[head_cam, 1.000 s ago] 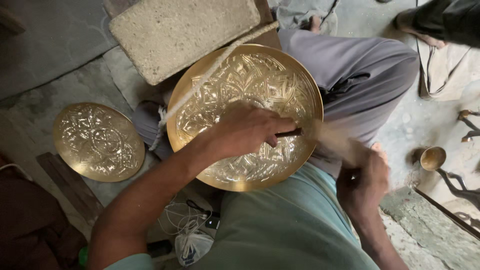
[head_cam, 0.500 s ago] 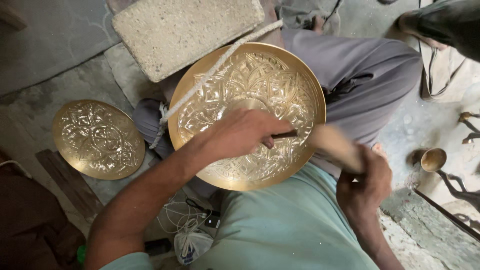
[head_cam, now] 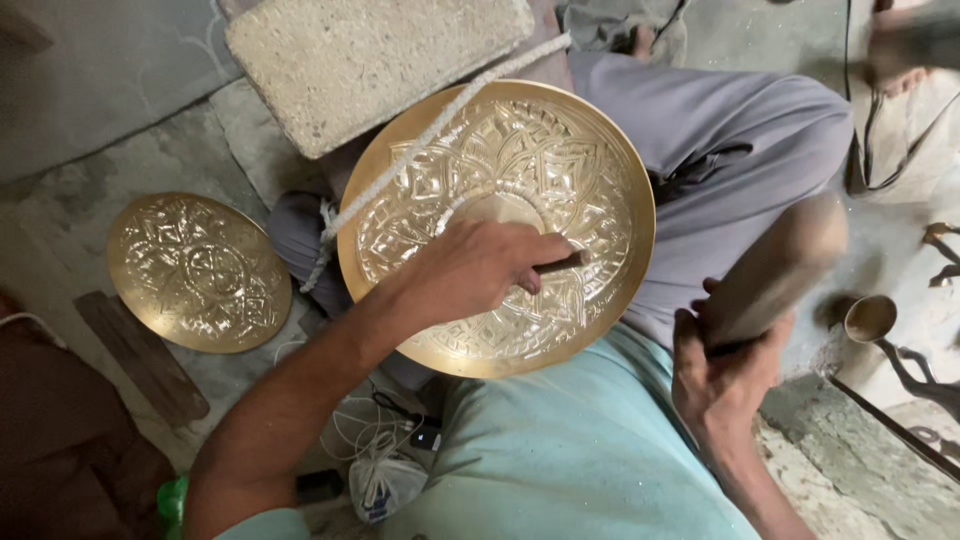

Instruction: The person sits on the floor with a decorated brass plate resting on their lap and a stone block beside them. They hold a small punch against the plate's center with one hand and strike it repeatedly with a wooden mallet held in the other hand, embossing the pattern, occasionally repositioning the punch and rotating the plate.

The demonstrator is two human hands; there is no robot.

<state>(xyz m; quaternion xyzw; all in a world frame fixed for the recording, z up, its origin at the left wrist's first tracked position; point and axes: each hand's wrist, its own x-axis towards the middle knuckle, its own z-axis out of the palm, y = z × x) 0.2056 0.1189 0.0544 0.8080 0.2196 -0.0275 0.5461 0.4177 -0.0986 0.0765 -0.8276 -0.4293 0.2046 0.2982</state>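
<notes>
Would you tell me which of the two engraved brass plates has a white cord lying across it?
The larger brass plate on the person's lap, under the left hand. The smaller brass plate lies apart on the floor without any cord.

A second engraved brass plate (head_cam: pixel 199 272) is laid flat on the concrete floor (head_cam: pixel 95 95) at the left, well apart from the lap. A dark wooden strip (head_cam: pixel 140 355) is seen just below it, angled across the floor. A rough grey stone block (head_cam: pixel 370 60) is placed at the top, and a white twisted rope (head_cam: pixel 420 150) is run diagonally from its lower right corner down to the left. Tangled white cables (head_cam: pixel 365 425) and a small crumpled plastic bag (head_cam: pixel 383 487) are gathered at the bottom. At the right, a small brass cup (head_cam: pixel 870 318) is set on the ground beside dark metal tools (head_cam: pixel 915 370), whose kind cannot be told.
</notes>
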